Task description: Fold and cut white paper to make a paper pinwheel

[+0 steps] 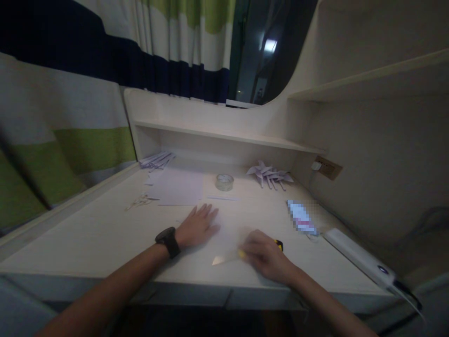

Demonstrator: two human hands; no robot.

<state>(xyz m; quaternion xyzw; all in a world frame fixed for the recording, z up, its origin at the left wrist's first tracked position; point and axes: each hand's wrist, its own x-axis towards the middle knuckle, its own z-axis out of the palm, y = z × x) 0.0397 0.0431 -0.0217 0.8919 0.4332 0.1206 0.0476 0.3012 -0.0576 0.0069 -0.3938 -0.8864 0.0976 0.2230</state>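
Near the front edge of the pale counter [87, 238], a white sheet of paper [228, 234] lies flat, and both hands are on it. The left hand [198, 227], with a dark watch [168, 242] on its wrist, rests palm down on the left part of that sheet, its fingers spread and flat, grasping nothing. The right hand [264, 257] sits at the sheet's near right corner, fingers curled around a yellow and black tool [278, 244], of which only the ends show; a pale ruler-like strip [224, 260] juts out leftward from under this hand, across the sheet's near edge. Beyond the sheet, farther from the person, stands a roll of clear tape [224, 182], with a larger stack of white paper [177, 187] to its left and scissors [140, 201] further left again. Folded paper pinwheels [269, 174] lie beyond and right of the sheet, and another bundle of folded paper [157, 160] sits at the back left. Right of the sheet are a blurred-out packet [301, 217] and a white power strip [358, 257].
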